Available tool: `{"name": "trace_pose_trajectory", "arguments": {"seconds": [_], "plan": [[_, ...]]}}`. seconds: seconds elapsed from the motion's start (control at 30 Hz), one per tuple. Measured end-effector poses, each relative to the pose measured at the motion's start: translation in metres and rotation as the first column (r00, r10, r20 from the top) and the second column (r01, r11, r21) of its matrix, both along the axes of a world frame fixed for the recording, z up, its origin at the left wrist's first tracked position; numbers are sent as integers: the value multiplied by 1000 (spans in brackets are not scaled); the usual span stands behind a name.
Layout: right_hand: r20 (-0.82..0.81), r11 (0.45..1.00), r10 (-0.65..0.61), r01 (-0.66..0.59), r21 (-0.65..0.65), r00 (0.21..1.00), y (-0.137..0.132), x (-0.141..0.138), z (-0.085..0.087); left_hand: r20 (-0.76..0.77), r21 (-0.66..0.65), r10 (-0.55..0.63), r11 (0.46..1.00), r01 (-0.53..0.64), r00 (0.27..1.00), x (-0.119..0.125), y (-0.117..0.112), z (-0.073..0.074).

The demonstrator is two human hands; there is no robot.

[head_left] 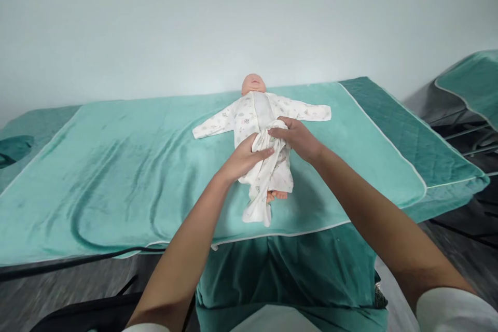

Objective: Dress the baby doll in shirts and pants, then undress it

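Note:
A baby doll (pixel 253 83) lies on its back on the green bed, its head toward the wall. A white printed baby shirt (pixel 243 118) covers its body, both sleeves spread out flat to the sides. Over the doll's lower body, my left hand (pixel 246 157) and my right hand (pixel 299 137) are closed on a bunched white printed baby garment (pixel 260 187). My thumbs press on its gathered upper part, and one end hangs down beside the doll's feet (pixel 277 195). The bunching hides whether it is pants or a top.
A light green cover (pixel 128 176) with a white edge lies over the darker green mattress (pixel 404 129). The white wall (pixel 241 21) rises behind the bed. Another green-covered surface (pixel 472 80) stands at the far right. Green cloth (pixel 288 270) hangs at the bed's front edge.

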State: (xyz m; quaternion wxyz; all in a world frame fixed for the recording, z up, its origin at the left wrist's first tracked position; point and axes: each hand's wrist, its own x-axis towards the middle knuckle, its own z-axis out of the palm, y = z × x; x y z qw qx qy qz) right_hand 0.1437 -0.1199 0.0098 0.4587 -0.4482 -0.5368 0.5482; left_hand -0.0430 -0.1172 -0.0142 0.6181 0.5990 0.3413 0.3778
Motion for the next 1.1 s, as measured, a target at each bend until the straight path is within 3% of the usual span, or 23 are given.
{"name": "trace_pose_trajectory", "arguments": {"seconds": [0.07, 0.17, 0.27, 0.33, 0.4, 0.5, 0.6, 0.7, 0.9, 1.0, 1.1], "plan": [[-11, 1000, -10, 10, 4, 1000, 1, -2, -2, 56, -50, 13, 999, -10, 998, -1, 2, -4], [130, 995, 102, -103, 6, 986, 1, -5, -3, 187, -139, 190, 976, -165, 964, 2, 7, -13], [368, 967, 248, -253, -35, 896, 2, -8, -4, 260, -162, 302, 950, -267, 917, 6, 11, -18], [451, 964, 263, -256, -78, 853, 3, -9, -4, 264, -172, 329, 941, -292, 907, 8, 12, -20], [383, 975, 222, -192, -116, 897, 4, -11, -5, 241, -162, 328, 942, -295, 913, 8, 11, -21], [114, 988, 74, -57, -145, 991, 7, -12, -6, 140, -76, 270, 962, -262, 953, 5, 7, -21], [-7, 994, -42, 41, -103, 999, 8, -14, -8, 19, -14, 142, 990, -141, 990, 1, 5, -19], [43, 997, -72, 73, -28, 996, 9, -15, -15, 43, -51, 89, 995, -87, 995, 1, 3, -17], [282, 985, -48, -1, 172, 958, 7, -21, -27, 311, -220, 316, 942, -255, 896, 9, 2, -16], [400, 975, -66, -27, 223, 914, 4, -24, -27, 326, -306, 383, 908, -287, 864, 7, -4, -13], [535, 977, -65, -55, 206, 843, -2, -26, -27, 320, -358, 372, 899, -252, 871, 3, -23, -11]]}}
